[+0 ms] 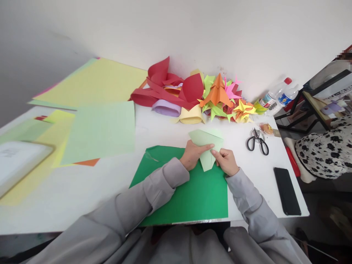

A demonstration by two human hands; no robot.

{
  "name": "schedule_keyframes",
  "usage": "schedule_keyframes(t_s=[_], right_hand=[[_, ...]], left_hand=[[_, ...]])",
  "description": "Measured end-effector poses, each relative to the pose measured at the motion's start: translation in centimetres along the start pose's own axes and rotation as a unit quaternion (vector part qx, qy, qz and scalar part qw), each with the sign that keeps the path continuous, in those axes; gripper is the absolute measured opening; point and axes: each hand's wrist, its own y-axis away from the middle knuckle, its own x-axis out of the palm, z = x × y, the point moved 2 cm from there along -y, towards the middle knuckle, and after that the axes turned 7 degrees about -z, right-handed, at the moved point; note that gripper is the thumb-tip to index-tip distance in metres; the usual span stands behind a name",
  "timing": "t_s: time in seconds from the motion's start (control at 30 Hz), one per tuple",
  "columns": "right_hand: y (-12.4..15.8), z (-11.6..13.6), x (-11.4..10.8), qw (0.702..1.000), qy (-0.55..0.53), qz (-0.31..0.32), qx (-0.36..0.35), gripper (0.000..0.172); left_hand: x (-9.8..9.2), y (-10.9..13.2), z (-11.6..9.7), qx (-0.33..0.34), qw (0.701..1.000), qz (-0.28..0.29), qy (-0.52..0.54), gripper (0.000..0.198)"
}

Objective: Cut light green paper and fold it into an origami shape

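Observation:
A pale green folded paper [205, 161] is held above the far right part of a dark green board [189, 198]. My left hand [191, 154] grips it from the left, its index finger stretched across the paper. My right hand [226, 161] pinches the paper's right side between thumb and fingers. The paper has slanted edges, a wide upper part and a narrower lower flap. Its underside and some of my fingertips are hidden.
Folded paper shapes [218, 95] and red paper pieces [192, 90] line the wall. Scissors [257, 141], a black phone [287, 190] and bottles [275, 95] are on the right. Paper sheets [101, 128] and a white box [22, 161] lie left. A person's patterned clothing [324, 150] shows far right.

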Motion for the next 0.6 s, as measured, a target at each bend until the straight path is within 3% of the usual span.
schedule_keyframes(t_s=[0.33, 0.6], right_hand=[[-0.31, 0.02, 0.17, 0.997, -0.051, 0.044, 0.029, 0.044], [-0.04, -0.05, 0.2, 0.997, -0.028, 0.065, 0.031, 0.045]], left_hand=[[0.11, 0.23, -0.03, -0.014, 1.0, -0.006, 0.005, 0.045], [0.18, 0.21, -0.21, -0.014, 0.999, -0.032, 0.028, 0.046]])
